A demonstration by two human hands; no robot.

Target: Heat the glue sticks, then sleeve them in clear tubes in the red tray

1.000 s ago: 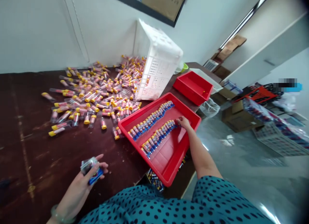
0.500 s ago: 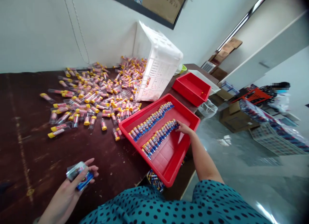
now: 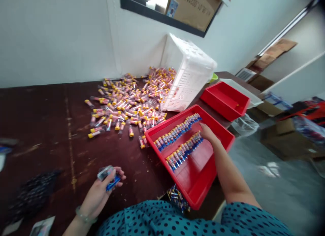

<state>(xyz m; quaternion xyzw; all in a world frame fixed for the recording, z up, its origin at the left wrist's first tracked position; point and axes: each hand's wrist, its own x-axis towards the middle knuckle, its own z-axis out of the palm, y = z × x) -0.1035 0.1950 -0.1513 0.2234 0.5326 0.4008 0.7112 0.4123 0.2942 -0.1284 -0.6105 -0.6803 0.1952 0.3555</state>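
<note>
My left hand (image 3: 100, 192) rests on the dark table (image 3: 45, 134) and grips a small bundle of clear and blue tubes (image 3: 108, 176). My right hand (image 3: 207, 132) lies inside the near red tray (image 3: 223, 136), fingers touching the far end of the nearer of two rows of blue-capped tubes (image 3: 184, 149). A second row (image 3: 177, 131) lies behind it. A heap of yellow-capped tubes (image 3: 129, 100) covers the table's far middle.
A white perforated crate (image 3: 189, 73) lies tipped against the wall by the heap. A second red tray (image 3: 224, 100) sits beyond the first. More tubes (image 3: 177, 197) lie under the near tray's front edge. Boxes stand on the floor at right.
The view has swung left, so everything sits further right in frame. My right hand stays at the end of the nearer row. My left hand keeps its bundle of tubes.
</note>
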